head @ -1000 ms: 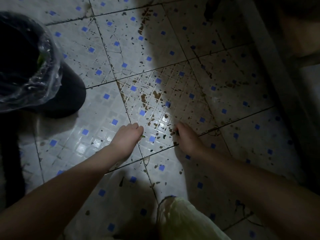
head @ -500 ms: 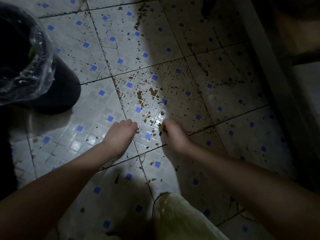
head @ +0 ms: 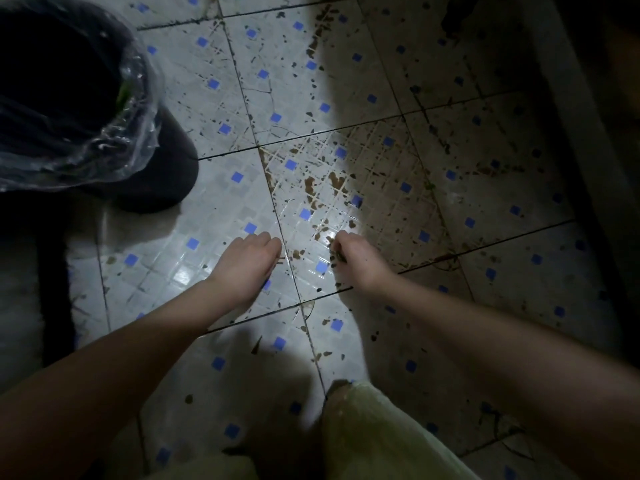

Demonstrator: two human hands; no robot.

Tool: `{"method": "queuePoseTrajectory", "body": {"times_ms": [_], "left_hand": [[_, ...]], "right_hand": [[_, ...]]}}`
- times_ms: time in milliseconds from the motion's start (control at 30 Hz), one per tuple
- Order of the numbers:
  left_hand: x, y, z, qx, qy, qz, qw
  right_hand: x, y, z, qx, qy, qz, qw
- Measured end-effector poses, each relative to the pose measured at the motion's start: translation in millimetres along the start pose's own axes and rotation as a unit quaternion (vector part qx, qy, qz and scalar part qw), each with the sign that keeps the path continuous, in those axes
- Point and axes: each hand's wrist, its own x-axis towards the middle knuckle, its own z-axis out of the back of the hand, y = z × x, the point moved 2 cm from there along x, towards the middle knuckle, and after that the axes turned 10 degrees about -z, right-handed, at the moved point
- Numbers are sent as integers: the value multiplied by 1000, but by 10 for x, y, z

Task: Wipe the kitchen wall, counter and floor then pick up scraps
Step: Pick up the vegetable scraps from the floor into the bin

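Pinching light, soft, likely damp scraps [head: 298, 252] off the floor [head: 214, 216] mid-scene: right grip [head: 360, 263] closed on some; left grip [head: 247, 263] curled, can't tell if holding. Judged crumbly, take by edges. Bin [head: 69, 98] far left.

1. A round black plastic waste bin [head: 166, 178] stands at the upper left, its mouth lost in deep shadow.
2. A crinkled clear plastic liner bag [head: 135, 133] is folded out over the bin's rim and hangs partway down its side, catching the light along its creases.
3. A pale green cloth trouser leg [head: 374, 431], bent at the knee, fills the bottom centre in dim light.
4. A broad grey upright strip [head: 568, 109] runs slantwise down the right side, with darkness beyond it; what it belongs to cannot be told.
5. A long dark band [head: 55, 289] stretches below the bin near the left edge, too dim to identify.
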Motion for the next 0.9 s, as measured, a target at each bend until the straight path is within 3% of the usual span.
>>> {"method": "queuePoseTrajectory", "body": {"times_ms": [267,733,900], "left_hand": [[-304,38,-47,-25,-17,11,999],[-805,-214,-345,-60,53,20,997],[-829,-207,-300,-14,62,31,998]], "right_hand": [[59,-4,-52,-25,-10,-9,1000],[-110,-56,-172,-45,-49,10,998],[-192,-94,-124,-58,-55,19,997]]}}
